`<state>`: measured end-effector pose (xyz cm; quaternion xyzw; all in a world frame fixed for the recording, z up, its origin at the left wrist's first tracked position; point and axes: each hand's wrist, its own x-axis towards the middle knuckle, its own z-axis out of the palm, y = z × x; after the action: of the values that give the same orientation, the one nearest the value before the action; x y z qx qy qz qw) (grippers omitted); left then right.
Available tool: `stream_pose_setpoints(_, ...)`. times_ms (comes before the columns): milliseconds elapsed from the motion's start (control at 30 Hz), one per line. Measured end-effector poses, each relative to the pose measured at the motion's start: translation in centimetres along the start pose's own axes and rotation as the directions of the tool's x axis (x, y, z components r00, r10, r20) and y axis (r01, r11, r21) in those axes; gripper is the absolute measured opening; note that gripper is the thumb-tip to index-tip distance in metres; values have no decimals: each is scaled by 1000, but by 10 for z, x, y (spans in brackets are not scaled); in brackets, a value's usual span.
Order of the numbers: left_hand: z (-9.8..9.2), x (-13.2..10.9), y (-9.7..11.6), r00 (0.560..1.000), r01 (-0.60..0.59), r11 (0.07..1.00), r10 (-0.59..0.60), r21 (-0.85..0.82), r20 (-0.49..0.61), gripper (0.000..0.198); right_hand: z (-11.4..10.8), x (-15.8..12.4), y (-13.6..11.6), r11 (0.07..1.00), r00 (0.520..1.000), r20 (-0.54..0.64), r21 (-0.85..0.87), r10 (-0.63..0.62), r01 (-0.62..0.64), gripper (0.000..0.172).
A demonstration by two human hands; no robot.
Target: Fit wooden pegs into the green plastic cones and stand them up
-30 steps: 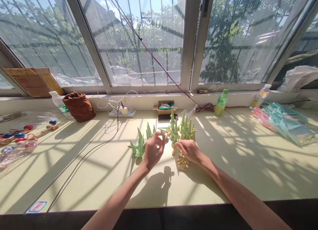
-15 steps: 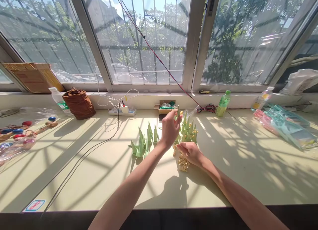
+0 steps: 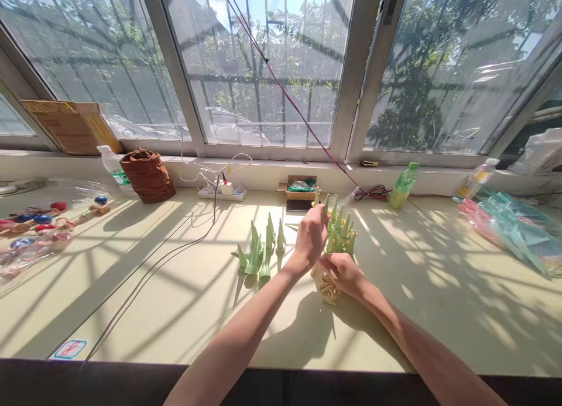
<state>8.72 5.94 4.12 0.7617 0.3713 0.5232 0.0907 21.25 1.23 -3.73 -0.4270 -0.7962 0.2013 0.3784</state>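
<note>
Head view puts us at the middle of the bench point(image 3: 153, 300), somewhat toward its back edge. Our left hand point(image 3: 312, 235) has its fingers pressed together around a green cone point(image 3: 325, 206) at the near left side of the cluster of upright cones point(image 3: 341, 235). Our right hand point(image 3: 342, 272) curls down over the pale pegs point(image 3: 328, 292) at the cluster's foot; we cannot tell whether it grips any. More loose cones point(image 3: 257, 254) stand and lie just left of our hands. We judge the cone light, stiff and smooth, with a sharp tip. It is probably best taken low on its wider body, since a pinch near the tip may slip. The crowded neighbours look easy to topple.
</note>
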Motion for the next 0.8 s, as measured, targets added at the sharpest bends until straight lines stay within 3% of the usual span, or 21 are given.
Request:
stream_pose_setpoints(300,-2,-12,-2,999,-11,1000,11,-1,-38,29,0,-1,2,1000,1000,-8,11,-14,14,40)
stream_pose_setpoints(400,-19,-26,0,997,-72,996,72,51,-2,23,0,0,0,999,999,-26,-13,-31,31,40)
stream_pose_setpoints(533,-54,-47,-5,979,-147,982,128,119,159,12,0,0,-4,999,999,-20,-5,-32,32,41)
stream_pose_setpoints(667,-85,-62,-28,992,-95,954,66,284,108,10,1,1,-6,999,1000,-14,20,-28,28,41)
stream_pose_setpoints(800,-98,-68,-50,998,27,914,-45,405,34,11,1,0,-5,999,999,-23,11,-35,35,41)
